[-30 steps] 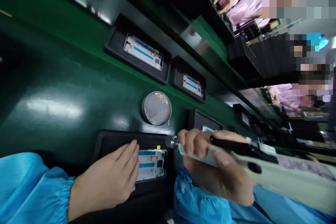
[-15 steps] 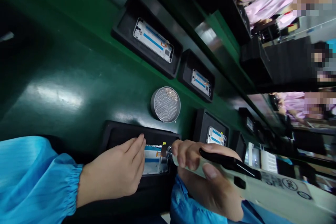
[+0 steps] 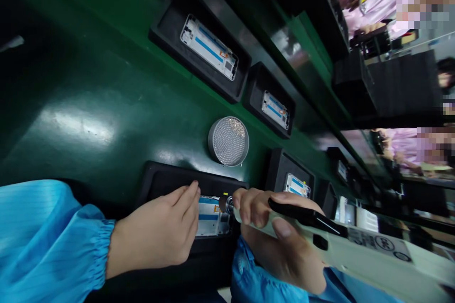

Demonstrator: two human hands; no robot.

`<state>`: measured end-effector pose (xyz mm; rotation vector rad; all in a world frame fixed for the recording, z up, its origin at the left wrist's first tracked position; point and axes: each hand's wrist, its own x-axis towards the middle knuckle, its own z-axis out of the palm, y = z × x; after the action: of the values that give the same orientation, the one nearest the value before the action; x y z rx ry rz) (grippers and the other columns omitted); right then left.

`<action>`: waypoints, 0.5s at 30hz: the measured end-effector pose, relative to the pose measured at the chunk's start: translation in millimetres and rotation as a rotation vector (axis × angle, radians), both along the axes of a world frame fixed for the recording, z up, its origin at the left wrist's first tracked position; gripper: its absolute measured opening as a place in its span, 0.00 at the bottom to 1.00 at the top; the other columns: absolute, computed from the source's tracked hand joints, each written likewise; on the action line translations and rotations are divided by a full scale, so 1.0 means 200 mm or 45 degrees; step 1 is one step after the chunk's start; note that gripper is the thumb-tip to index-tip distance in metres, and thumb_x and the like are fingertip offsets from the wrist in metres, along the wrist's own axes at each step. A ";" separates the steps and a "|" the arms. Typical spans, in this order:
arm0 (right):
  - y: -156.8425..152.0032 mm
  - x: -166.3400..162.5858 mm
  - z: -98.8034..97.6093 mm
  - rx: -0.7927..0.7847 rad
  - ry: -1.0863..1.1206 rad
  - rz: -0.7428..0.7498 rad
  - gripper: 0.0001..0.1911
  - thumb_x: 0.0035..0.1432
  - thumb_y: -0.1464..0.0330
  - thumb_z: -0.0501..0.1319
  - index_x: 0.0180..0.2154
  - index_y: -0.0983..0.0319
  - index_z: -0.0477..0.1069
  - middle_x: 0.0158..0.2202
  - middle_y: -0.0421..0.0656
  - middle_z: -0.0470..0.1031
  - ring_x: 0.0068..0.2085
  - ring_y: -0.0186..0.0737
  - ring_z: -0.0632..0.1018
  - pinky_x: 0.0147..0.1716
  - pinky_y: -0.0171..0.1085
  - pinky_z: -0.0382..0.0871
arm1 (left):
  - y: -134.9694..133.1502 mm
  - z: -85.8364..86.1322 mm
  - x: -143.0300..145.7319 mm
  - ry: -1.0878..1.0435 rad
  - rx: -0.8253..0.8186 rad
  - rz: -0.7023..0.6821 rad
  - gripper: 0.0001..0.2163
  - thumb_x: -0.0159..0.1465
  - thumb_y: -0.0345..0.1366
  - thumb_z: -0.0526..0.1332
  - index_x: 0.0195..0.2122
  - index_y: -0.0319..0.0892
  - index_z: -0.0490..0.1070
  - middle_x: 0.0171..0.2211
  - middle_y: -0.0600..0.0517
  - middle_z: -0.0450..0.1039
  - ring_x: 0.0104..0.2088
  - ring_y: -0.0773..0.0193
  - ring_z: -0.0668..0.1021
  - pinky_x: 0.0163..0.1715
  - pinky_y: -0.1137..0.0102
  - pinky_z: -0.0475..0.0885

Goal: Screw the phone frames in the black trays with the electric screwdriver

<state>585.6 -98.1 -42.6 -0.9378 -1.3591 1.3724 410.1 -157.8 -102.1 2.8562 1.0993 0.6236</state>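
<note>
My left hand [image 3: 159, 234] lies flat, fingers stretched together, on a white phone frame [image 3: 212, 215] that sits in a black tray [image 3: 159, 181] at the near edge of the green belt. My right hand [image 3: 280, 246] is wrapped round a pale electric screwdriver [image 3: 355, 251]. Its metal tip [image 3: 224, 203] touches the top right corner of the frame, by a small yellow tab. Blue sleeves cover both my arms.
A round metal dish [image 3: 228, 141] of small screws stands just beyond the tray. Several more black trays with phone frames [image 3: 209, 47] [image 3: 275, 110] [image 3: 297, 184] lie along the green conveyor [image 3: 88, 104]. People in pink coats [image 3: 369, 4] work at the far right.
The view has shifted, so everything sits a little lower and to the right. The screwdriver tip has come down from beside the tray onto the frame's corner. My left hand has stayed on the frame.
</note>
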 end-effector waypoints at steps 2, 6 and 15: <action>0.00 0.00 0.00 -0.006 -0.008 0.012 0.13 0.60 0.70 0.58 0.46 0.58 0.73 0.23 0.36 0.67 0.26 0.34 0.70 0.30 0.40 0.66 | 0.00 0.00 0.00 -0.005 0.003 0.005 0.21 0.64 0.42 0.63 0.50 0.28 0.78 0.51 0.32 0.76 0.53 0.40 0.78 0.53 0.55 0.73; -0.01 0.02 0.04 -0.010 0.002 -0.003 0.13 0.59 0.70 0.57 0.46 0.58 0.73 0.23 0.37 0.67 0.26 0.35 0.70 0.30 0.40 0.65 | 0.00 0.00 0.00 -0.009 0.005 0.013 0.21 0.64 0.42 0.63 0.50 0.28 0.78 0.51 0.32 0.76 0.54 0.40 0.78 0.54 0.55 0.73; 0.04 0.05 0.13 -0.008 0.082 -0.198 0.13 0.54 0.69 0.57 0.40 0.60 0.75 0.18 0.36 0.64 0.21 0.32 0.65 0.25 0.37 0.64 | 0.00 -0.01 0.00 -0.057 -0.008 0.035 0.24 0.63 0.47 0.65 0.48 0.28 0.78 0.50 0.33 0.77 0.53 0.40 0.78 0.54 0.55 0.72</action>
<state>595.9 -89.9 -16.4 -0.9748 -1.2082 1.2785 410.9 -158.6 -103.1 2.8118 1.1341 0.6800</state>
